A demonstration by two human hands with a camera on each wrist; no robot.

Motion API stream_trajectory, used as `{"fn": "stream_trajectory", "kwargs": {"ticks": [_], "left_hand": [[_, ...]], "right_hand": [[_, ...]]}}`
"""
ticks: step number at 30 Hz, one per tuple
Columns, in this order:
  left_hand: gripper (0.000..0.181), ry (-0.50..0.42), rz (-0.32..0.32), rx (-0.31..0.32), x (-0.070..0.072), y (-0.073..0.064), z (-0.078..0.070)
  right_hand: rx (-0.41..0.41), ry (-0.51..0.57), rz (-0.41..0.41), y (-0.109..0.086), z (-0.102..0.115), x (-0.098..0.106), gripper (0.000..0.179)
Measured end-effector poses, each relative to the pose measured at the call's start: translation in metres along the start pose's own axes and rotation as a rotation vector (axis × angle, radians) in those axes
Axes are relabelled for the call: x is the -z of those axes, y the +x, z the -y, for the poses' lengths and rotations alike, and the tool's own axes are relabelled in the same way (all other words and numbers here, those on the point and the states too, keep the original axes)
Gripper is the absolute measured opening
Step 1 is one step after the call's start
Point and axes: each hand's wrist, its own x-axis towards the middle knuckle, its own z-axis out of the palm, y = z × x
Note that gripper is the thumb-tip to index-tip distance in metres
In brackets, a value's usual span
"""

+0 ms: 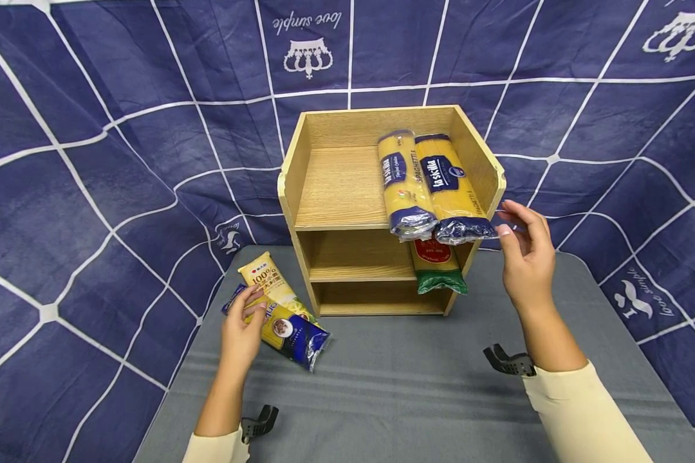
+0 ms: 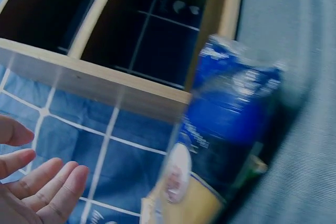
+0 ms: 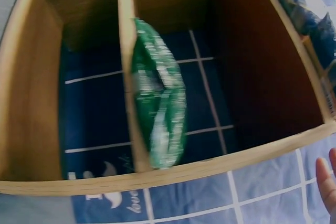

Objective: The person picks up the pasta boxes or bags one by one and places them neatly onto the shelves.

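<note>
My left hand point(image 1: 244, 331) hovers over two pasta packs at the shelf's left, fingers loosely bent and holding nothing. The upper pack point(image 1: 292, 331) is blue and yellow; under it lies a cream pack point(image 1: 266, 273). In the left wrist view, a gap separates the left fingers point(image 2: 73, 187) from the blue-ended pack point(image 2: 226, 114). My right hand point(image 1: 529, 263) is beside the clear plastic end of a spaghetti pack point(image 1: 448, 180) on the top shelf. Its fingers are relaxed; whether they touch the wrapper is hard to tell. Another spaghetti pack point(image 1: 402, 183) lies left of that one.
The wooden shelf unit point(image 1: 347, 225) has three levels and stands on a grey cloth point(image 1: 394, 386). A pasta pack with a green end point(image 1: 440, 281) pokes out from the middle level. Behind and around hangs a blue checked cloth point(image 1: 220, 58).
</note>
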Motion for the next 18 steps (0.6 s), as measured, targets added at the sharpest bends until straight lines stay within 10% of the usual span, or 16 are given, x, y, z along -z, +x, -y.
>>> {"fn": "stream_trajectory", "kwargs": {"ticks": [18], "left_hand": [[0.047, 0.184, 0.052, 0.184, -0.004, -0.03, 0.048]], "right_hand": [[-0.091, 0.039, 0.168, 0.049, 0.015, -0.008, 0.045]]}}
